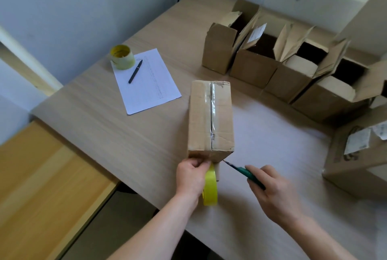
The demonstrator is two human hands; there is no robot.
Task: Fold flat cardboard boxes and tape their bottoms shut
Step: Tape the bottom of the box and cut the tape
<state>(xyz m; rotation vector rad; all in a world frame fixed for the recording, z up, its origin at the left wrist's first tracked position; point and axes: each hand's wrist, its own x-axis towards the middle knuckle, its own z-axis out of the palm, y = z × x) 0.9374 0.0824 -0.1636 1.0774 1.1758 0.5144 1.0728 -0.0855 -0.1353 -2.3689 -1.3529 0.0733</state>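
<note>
A folded cardboard box point(210, 117) stands on the wooden table point(104, 130) with its bottom flaps up, and clear tape runs along the centre seam. At the box's near edge my left hand point(191, 176) grips a yellow tape roll point(210, 186) hanging against the near side. My right hand point(272, 188) holds a green-handled cutter point(244, 172), its tip pointing at the box's lower right corner beside the tape.
Several open folded boxes point(278, 65) line the back right, under a wall sign. Another box point(358, 161) with labels sits at the right edge. A second tape roll point(122, 57), a pen point(135, 71) and a paper sheet point(146, 82) lie at the back left.
</note>
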